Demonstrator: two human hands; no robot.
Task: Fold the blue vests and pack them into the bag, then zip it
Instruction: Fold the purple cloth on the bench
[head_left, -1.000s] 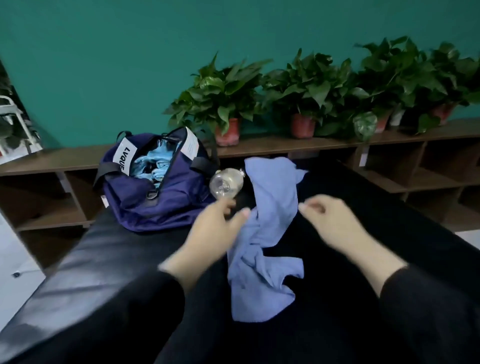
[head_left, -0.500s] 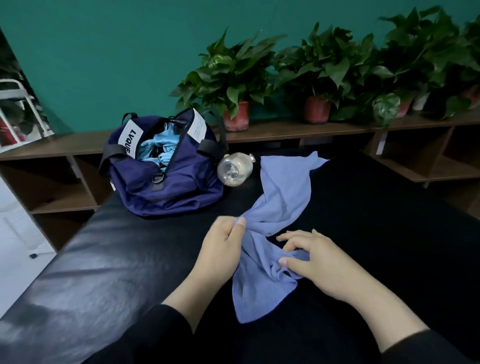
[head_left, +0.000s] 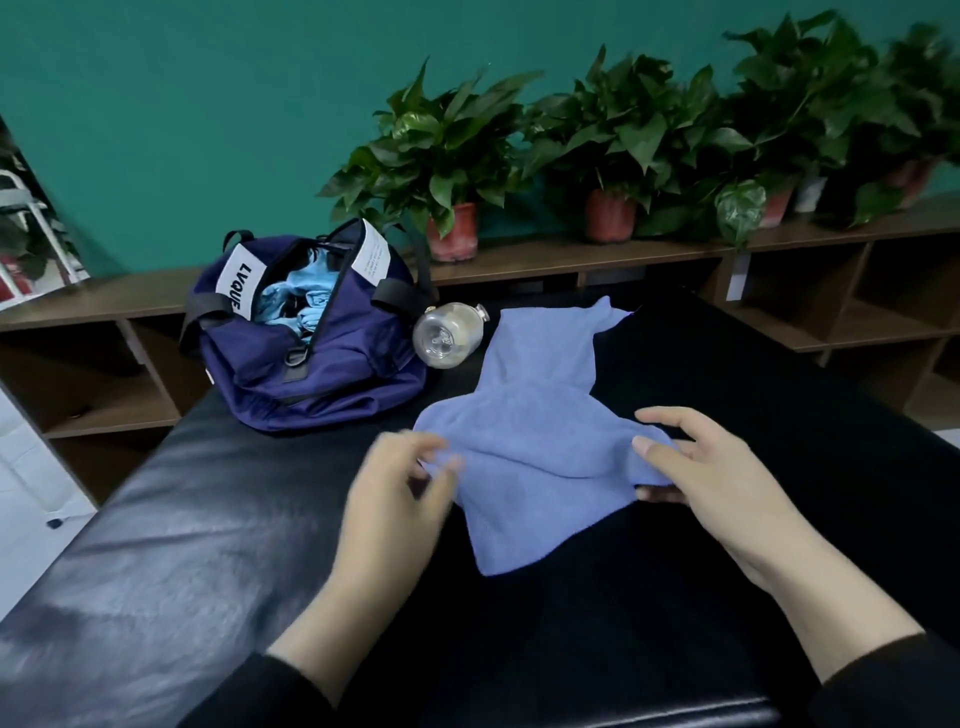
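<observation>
A blue vest (head_left: 540, 447) lies partly spread on the black padded table (head_left: 171, 561), one end reaching toward the far edge. My left hand (head_left: 395, 493), blurred by motion, pinches the vest's left edge. At the right edge my right hand (head_left: 717, 483) grips the cloth, thumb on top and fingers around it. The navy bag (head_left: 317, 379) stands unzipped at the far left of the table, with light blue vests (head_left: 291, 304) inside it.
A clear glass bottle (head_left: 447, 338) lies on its side between the bag and the vest. Behind the table runs a low wooden shelf (head_left: 561, 257) with potted plants (head_left: 447, 156) against a teal wall. The floor drops away to the left.
The vest, bunched into a narrow strip before, is now pulled wider. My left hand moved left and my right hand moved right, each with an edge of the cloth.
</observation>
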